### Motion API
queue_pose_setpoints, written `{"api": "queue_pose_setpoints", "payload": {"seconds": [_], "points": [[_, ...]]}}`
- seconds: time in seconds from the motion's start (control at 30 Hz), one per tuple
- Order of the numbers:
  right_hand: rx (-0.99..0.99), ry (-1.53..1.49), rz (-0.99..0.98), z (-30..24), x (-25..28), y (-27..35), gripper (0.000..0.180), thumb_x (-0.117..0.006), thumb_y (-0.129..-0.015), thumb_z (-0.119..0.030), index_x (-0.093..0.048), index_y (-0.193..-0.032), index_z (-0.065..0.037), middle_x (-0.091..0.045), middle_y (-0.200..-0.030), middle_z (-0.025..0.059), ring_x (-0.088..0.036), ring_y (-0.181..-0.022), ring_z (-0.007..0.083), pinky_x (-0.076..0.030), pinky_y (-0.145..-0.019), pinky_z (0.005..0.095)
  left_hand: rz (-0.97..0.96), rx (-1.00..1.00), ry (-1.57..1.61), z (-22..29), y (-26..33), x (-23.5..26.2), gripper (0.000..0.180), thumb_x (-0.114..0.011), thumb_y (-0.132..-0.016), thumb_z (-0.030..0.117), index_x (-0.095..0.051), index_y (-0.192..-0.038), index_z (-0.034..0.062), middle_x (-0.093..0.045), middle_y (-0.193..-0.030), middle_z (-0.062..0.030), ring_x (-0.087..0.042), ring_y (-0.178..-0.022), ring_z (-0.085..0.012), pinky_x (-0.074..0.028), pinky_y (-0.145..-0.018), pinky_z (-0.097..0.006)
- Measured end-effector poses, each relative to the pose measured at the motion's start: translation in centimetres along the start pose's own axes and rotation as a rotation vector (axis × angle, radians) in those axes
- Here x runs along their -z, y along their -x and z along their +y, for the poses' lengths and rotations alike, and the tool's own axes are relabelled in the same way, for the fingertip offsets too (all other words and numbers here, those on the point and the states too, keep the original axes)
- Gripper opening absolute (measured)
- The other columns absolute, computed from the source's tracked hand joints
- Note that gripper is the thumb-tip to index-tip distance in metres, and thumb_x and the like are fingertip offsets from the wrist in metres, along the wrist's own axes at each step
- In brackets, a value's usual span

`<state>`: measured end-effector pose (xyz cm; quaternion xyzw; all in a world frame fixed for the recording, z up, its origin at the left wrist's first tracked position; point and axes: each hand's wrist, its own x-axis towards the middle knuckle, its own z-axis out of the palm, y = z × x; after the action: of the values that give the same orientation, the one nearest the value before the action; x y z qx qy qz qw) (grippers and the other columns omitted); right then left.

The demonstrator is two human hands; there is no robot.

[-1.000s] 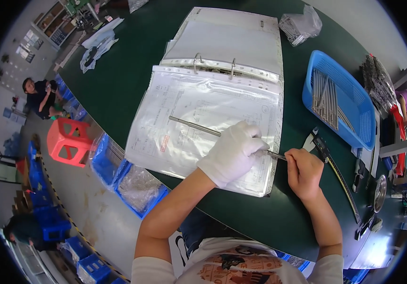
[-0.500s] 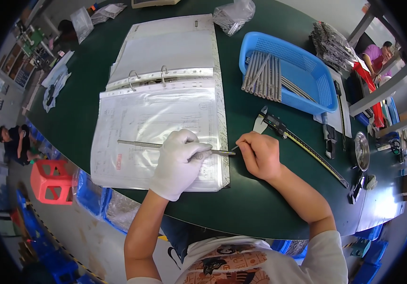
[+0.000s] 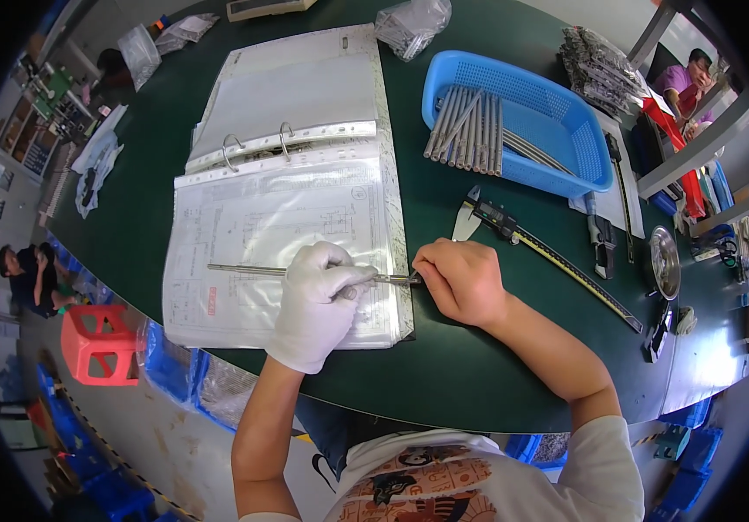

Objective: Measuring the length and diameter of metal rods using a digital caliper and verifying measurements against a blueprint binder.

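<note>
My left hand point(image 3: 318, 304), in a white glove, is closed around a thin grey metal rod point(image 3: 248, 269) held level above an open ring binder point(image 3: 209, 217). The rod's right end sticks out past the gloved fingers. At that end my bare right hand point(image 3: 463, 280) is closed in a pinch, its fingertips meeting the rod's tip. What lies between those fingertips is too small and hidden to make out. Just beyond the right hand lies a digital caliper point(image 3: 557, 262) on the green table point(image 3: 487, 374).
A blue plastic basket point(image 3: 596, 165) with several metal rods point(image 3: 470, 130) stands at the back right. Near it lie bagged parts point(image 3: 601, 70), a second caliper point(image 3: 601, 244) and a metal bowl point(image 3: 665, 264). A red stool point(image 3: 100, 348) stands left. Another person point(image 3: 683, 83) sits far right.
My right hand has moved slightly left, bringing its pinch to the rod's end. A thin piece showing at its fingertips earlier is now mostly hidden. The view has shifted slightly.
</note>
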<state>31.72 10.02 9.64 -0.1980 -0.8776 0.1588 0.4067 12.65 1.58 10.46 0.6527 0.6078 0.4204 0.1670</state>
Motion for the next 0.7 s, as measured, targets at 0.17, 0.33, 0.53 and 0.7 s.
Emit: {"api": "queue_pose_setpoints", "payload": {"seconds": [0.17,0.33,0.53,0.7], "points": [[0.111,0.129,-0.125,-0.7,0.9,-0.8,0.009,-0.063,-0.073,-0.004,-0.056,-0.079,-0.006,-0.052,-0.062,0.0073,-0.05,-0.048,0.0243,-0.038,-0.043,0.0334,0.014,-0.05,-0.04,0.1,-0.2,-0.1,0.016,-0.068,-0.063,-0.001,-0.07,-0.076,0.0071,-0.053,-0.075,-0.0064,-0.052,-0.074,-0.0238,-0.043,-0.064,-0.034],[0.112,0.09,-0.117,-0.6,0.5,-0.5,0.009,-0.064,-0.072,-0.006,-0.057,-0.078,-0.006,-0.05,-0.06,0.007,-0.049,-0.048,0.0247,-0.038,-0.044,0.0343,0.015,-0.081,-0.069,0.0,-0.1,0.1,0.014,-0.066,-0.064,0.002,-0.07,-0.076,0.0081,-0.053,-0.074,-0.0071,-0.052,-0.074,-0.0251,-0.043,-0.064,-0.035],[0.172,0.151,-0.142,-0.6,1.3,-0.2,0.011,-0.066,-0.071,-0.006,-0.058,-0.079,-0.006,-0.05,-0.06,0.0061,-0.049,-0.047,0.023,-0.037,-0.043,0.0335,0.03,-0.133,-0.075,-0.4,-0.1,-0.5,0.013,-0.068,-0.066,0.004,-0.069,-0.079,0.0096,-0.053,-0.076,-0.0057,-0.053,-0.074,-0.0246,-0.044,-0.066,-0.036],[0.104,0.194,-0.112,-1.1,1.6,-0.8,0.006,-0.063,-0.071,-0.002,-0.06,-0.075,-0.006,-0.049,-0.055,0.0066,-0.047,-0.044,0.0242,-0.035,-0.043,0.034,0.037,-0.109,-0.05,-0.1,-0.3,-0.6,0.009,-0.068,-0.066,0.009,-0.068,-0.075,0.0095,-0.054,-0.077,-0.0061,-0.053,-0.075,-0.0263,-0.044,-0.066,-0.037]]}}
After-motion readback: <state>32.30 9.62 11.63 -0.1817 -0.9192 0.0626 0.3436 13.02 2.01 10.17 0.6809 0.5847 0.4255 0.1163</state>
